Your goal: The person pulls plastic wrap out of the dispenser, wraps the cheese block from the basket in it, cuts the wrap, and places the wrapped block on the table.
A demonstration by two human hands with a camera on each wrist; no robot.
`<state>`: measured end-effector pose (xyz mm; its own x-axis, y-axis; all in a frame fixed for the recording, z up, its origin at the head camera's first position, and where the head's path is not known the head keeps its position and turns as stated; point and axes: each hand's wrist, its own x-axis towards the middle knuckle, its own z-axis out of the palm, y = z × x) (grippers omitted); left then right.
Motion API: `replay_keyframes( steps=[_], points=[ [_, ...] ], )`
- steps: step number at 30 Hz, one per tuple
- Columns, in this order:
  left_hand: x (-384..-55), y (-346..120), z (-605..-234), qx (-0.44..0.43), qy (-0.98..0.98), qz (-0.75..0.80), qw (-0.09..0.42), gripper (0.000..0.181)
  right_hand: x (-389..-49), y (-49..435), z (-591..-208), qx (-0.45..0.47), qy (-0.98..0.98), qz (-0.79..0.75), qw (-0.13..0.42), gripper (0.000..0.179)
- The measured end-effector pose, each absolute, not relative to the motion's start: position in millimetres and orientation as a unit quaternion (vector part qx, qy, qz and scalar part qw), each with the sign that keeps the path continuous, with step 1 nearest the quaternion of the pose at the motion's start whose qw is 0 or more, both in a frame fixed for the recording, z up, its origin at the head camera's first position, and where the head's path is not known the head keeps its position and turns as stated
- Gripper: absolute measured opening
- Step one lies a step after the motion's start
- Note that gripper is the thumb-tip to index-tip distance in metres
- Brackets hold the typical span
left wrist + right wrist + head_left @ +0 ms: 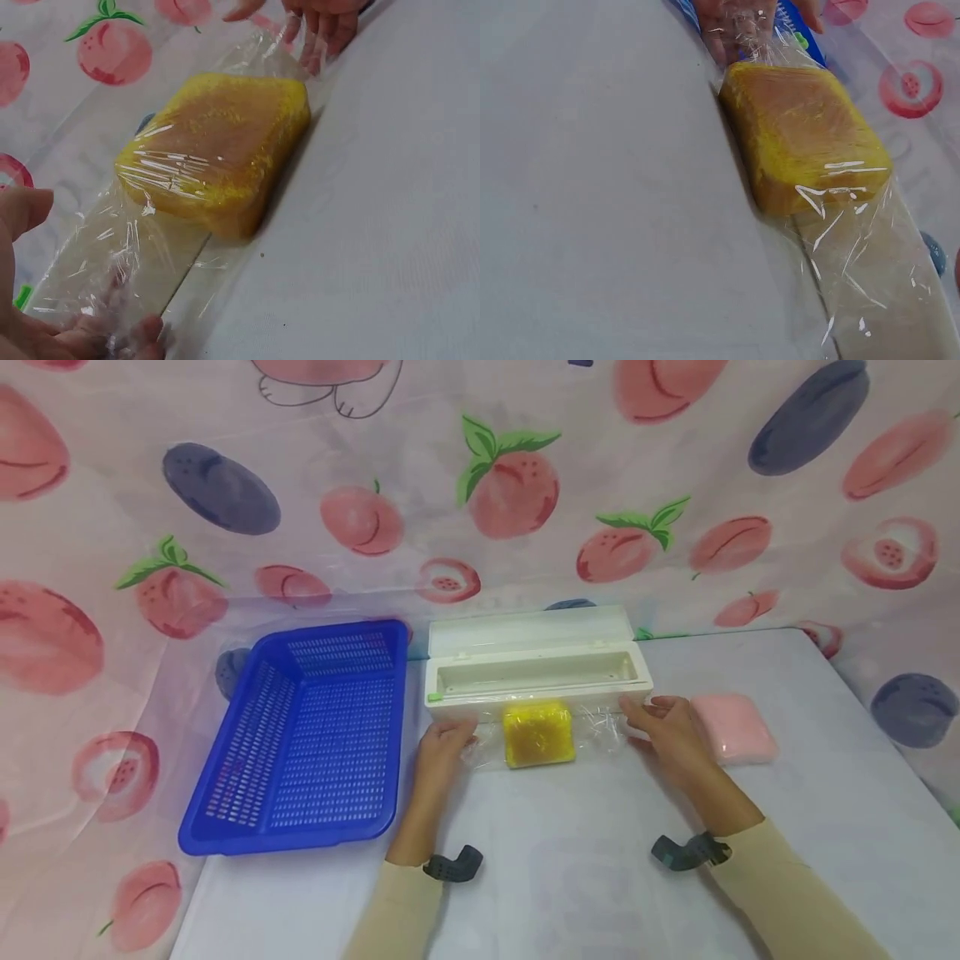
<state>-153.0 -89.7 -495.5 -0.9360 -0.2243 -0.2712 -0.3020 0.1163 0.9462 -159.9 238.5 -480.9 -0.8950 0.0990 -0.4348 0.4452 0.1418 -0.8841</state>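
Note:
A yellow block with a browned top, like a slice of toast, lies under clear plastic film in front of a white lidded box. Film stretches taut over the toast slice, wrinkling on both sides. My left hand is at the film's left end; in the left wrist view its fingers lie behind the film, the thumb apart. At the right end is my right hand, thumb spread from the fingers, near the box's front right corner. The right wrist view shows the toast slice closely covered.
The box's lid stands raised at the back, and a green tab sits on its front left edge. A blue perforated basket stands on the left. Beside my right hand lies a pink rounded block. A fruit-print cloth hangs behind.

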Motion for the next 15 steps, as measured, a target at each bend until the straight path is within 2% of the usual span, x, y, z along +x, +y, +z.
replay_keyframes(
  steps=[6,12,15],
  points=[
    [-158.3,-94.3,-502.5,-0.099,0.726,0.676,0.072,0.024,-157.7,238.1,-479.9,0.125,0.799,-0.554,0.200,0.084],
    [-161.2,-95.8,-509.1,-0.058,0.582,0.794,0.168,0.008,-160.3,235.8,-481.6,0.097,0.812,-0.546,0.184,0.049],
    [-158.4,-97.8,-508.4,-0.061,0.511,0.827,0.224,0.015,-160.7,234.1,-480.1,0.105,0.807,-0.551,0.187,0.046]
  ],
)
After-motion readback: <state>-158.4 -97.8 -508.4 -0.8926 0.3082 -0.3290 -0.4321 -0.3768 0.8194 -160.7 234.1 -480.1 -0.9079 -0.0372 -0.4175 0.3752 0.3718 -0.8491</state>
